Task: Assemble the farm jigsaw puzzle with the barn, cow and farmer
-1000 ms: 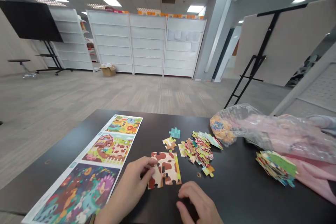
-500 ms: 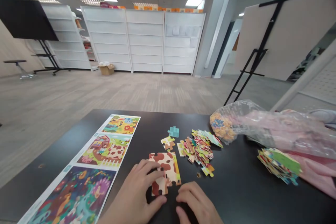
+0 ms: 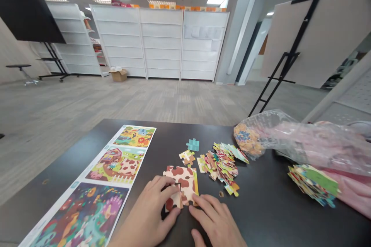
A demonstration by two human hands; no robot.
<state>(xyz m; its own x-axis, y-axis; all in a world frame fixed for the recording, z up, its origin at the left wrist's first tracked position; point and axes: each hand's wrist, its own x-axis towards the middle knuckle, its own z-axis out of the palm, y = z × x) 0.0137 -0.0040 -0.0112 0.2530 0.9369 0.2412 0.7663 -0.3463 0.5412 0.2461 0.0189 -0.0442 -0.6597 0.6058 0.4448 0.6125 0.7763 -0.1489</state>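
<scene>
In front of me on the black table lies a joined block of cow-patterned jigsaw pieces (image 3: 187, 179), white with brown patches and a yellow right edge. My left hand (image 3: 155, 206) is closed on a brown-and-white jigsaw piece (image 3: 174, 200) at the block's lower left, thumb below and fingers above. A narrow dark gap shows between that piece and the block. My right hand (image 3: 216, 216) rests at the lower right corner, fingertips touching the block and thumb apart from them. Just above the block lie a cream-and-brown jigsaw piece (image 3: 187, 157) and a teal one (image 3: 193, 144).
Right of the block is a heap of loose jigsaw pieces (image 3: 226, 166). Farther right lie another stack of pieces (image 3: 314, 183), a clear plastic bag (image 3: 271, 123) and pink cloth. A sheet with three printed pictures (image 3: 116, 164) lies on the left of the table (image 3: 162, 135).
My right hand has moved up and left, and its fingertips now touch the block's lower right corner. The left hand has shifted slightly, still on the piece.
</scene>
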